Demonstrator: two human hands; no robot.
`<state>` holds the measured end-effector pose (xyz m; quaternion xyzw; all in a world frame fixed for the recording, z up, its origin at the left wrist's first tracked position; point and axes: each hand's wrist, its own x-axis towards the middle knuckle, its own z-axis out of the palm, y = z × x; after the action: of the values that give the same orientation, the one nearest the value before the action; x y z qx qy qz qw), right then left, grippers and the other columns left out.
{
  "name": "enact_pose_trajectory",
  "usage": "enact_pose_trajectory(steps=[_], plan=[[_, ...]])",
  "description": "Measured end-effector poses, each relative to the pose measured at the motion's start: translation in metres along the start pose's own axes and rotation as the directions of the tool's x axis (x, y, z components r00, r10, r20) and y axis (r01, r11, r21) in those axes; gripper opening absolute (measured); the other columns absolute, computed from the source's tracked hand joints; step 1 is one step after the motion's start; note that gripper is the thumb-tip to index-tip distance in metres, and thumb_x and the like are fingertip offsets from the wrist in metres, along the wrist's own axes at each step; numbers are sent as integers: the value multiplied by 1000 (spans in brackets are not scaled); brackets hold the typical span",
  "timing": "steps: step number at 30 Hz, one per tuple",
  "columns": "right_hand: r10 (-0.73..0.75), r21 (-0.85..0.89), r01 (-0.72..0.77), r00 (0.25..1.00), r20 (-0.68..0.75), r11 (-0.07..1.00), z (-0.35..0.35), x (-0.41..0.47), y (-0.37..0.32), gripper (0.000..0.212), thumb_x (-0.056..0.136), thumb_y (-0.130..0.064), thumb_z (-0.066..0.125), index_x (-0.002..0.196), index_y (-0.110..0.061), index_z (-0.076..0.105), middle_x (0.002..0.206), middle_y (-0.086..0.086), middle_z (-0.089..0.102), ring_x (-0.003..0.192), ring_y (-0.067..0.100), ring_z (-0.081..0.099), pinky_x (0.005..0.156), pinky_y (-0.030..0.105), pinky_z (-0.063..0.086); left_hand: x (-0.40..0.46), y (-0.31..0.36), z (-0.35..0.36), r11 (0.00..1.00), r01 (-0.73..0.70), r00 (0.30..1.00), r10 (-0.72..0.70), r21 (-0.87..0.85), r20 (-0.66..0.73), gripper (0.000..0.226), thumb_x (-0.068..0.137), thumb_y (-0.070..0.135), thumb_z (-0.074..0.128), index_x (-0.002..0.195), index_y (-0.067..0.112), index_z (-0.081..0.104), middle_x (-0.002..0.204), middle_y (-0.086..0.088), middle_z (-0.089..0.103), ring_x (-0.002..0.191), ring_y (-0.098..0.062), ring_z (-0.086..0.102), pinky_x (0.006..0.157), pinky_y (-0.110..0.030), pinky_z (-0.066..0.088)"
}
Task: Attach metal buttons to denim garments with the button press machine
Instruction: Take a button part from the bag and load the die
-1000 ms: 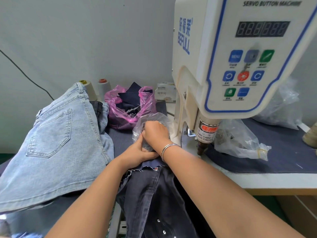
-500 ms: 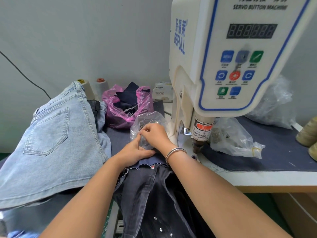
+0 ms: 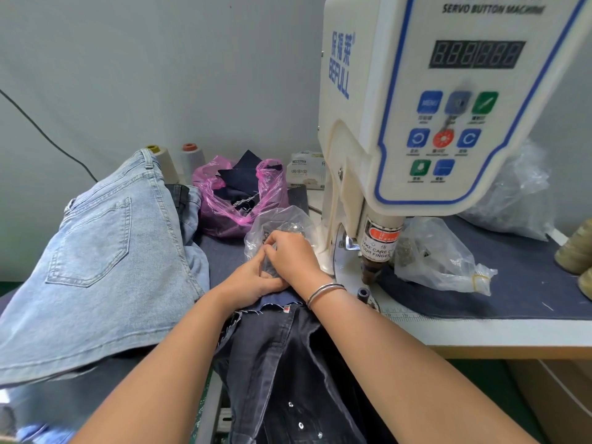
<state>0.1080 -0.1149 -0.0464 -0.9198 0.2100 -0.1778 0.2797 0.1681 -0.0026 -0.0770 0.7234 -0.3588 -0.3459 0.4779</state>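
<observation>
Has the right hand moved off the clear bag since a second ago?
No. The right hand still pinches the clear bag, left of the press head.

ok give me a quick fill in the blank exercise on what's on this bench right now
1. Both hands, left and right, work at a clear ____ bag beside the button machine.
2. The bag holding dark fabric scraps behind it is ____ in colour.
3. The light blue jeans lie to the ____ of the hands.
4. The right wrist wears a metal ____.

Missing words: plastic; pink; left; bracelet
</observation>
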Motion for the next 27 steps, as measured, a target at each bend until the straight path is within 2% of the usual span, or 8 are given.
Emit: enact_pose_trajectory(steps=[7, 9, 12, 14, 16, 20, 23, 27], plan=[[73, 86, -70, 997, -32, 994, -7, -3, -2, 16, 90, -20, 57, 94, -11, 69, 94, 9, 70, 92, 25, 62, 73, 27, 41, -5, 7, 1, 999, 15, 1000, -14, 45, -8, 104, 63, 42, 74, 140, 54, 6, 45, 12, 41, 38, -2, 31, 39, -12, 28], [60, 149, -50, 996, -62, 988, -16, -12, -10, 13, 89, -19, 59, 92, -11, 69, 90, 6, 69, 87, 20, 61, 74, 26, 42, -5, 7, 1, 1000, 19, 1000, -19, 20, 6, 99, 60, 43, 77, 140, 50, 19, 49, 7, 41, 43, -7, 32, 43, -15, 30], [6, 313, 36, 991, -131, 949, -36, -49, -22, 7, 85, -18, 65, 83, -13, 70, 68, -6, 62, 65, 5, 53, 64, 17, 40, -5, 8, 0, 1000, -2, 1000, 2, -13, 23, 84, 57, 44, 79, 134, 37, 45, 70, -9, 48, 64, -20, 41, 63, -30, 37], [-19, 386, 69, 991, -131, 920, -50, -85, -21, 6, 82, -20, 69, 78, -16, 70, 61, -9, 58, 59, 6, 52, 59, 15, 40, -3, 5, -1, 1000, 11, 1000, -11, 5, 3, 90, 68, 33, 78, 147, 25, 35, 77, -3, 51, 69, -13, 52, 72, -22, 43], [-25, 424, 67, 994, -104, 903, -63, -124, -8, 7, 83, -24, 69, 76, -23, 70, 60, -9, 60, 60, 4, 54, 58, 13, 40, -2, 2, -1, 999, 49, 999, -49, 9, -20, 94, 81, 18, 74, 154, 21, 15, 62, 9, 48, 53, -1, 49, 58, -9, 40], [40, 390, 8, 993, -113, 921, -96, -163, 33, 17, 84, -24, 68, 73, -37, 66, 66, -18, 65, 62, -2, 58, 60, 8, 42, -9, 9, 1, 996, 74, 997, -73, 54, -26, 92, 84, 28, 73, 154, 27, 12, 51, 9, 47, 46, -4, 43, 52, -11, 38], [44, 332, 30, 976, -214, 943, -116, -160, 57, 21, 84, -14, 70, 77, -33, 66, 65, -20, 65, 62, -1, 61, 61, 6, 43, -11, 16, 3, 994, 85, 996, -83, 73, -32, 89, 85, 28, 72, 154, 26, 15, 50, 9, 45, 47, -4, 41, 61, -17, 37], [-36, 139, 60, 984, -172, 988, -119, -142, 67, 20, 86, -16, 69, 77, -28, 57, 50, -17, 50, 58, -5, 54, 57, 5, 39, -13, 19, 5, 992, 99, 995, -96, 78, -39, 87, 86, 26, 72, 153, 26, 17, 49, 9, 44, 46, -6, 39, 64, -22, 37]])
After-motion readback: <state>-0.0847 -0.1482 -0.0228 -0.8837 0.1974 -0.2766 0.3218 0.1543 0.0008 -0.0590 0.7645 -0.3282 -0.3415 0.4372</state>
